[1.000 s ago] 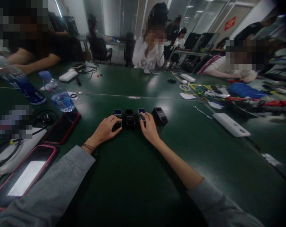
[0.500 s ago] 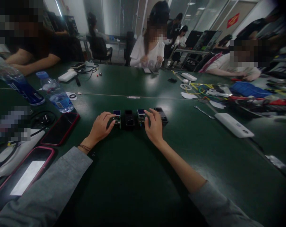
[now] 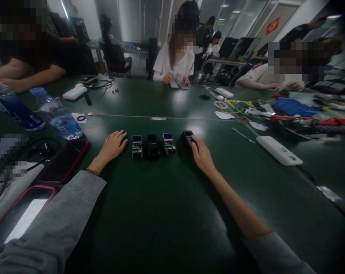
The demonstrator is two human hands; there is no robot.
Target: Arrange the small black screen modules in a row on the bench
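Head view: left hand flat on table, fingers apart, empty, just beside left circuit board; right hand fingertips on end black box, gripped or only touched, cannot tell. Risk: careless push slides box into neighbouring board, scattering row.

On the green table, to your left, you have a water bottle with a blue cap and a dark-labelled bottle beside it. Nearer you lie a phone in a red case, its screen dark, and a phone in a pink case, its screen lit. To your right a white power bank lies near a wrench. Beyond them are yellow cables and a blue tray. Across from you sits a person in a white top.
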